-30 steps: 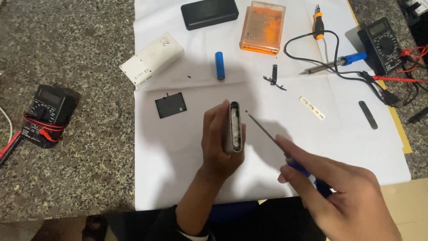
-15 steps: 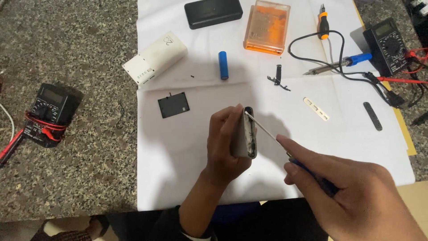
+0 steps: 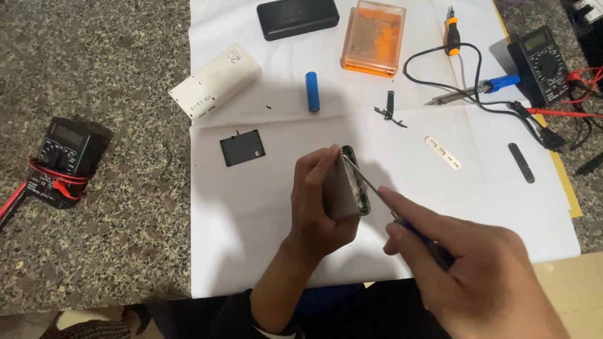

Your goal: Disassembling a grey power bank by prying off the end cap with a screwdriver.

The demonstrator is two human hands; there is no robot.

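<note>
Item: grey casing [image 3: 344, 186], clasped upright in left hand [image 3: 317, 204], long axis pointing away from the wrist, open edge facing right. Right hand [image 3: 477, 276] pinched screwdriver [image 3: 377, 191]; its tip met the casing's upper end, just beyond left fingertips.

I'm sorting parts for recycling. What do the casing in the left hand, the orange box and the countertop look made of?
Casing: likely matte grey metal or plastic; the look leaves it open.
Orange box: translucent plastic; contents show through.
Countertop: speckled grey stone, probably polished granite.
</note>
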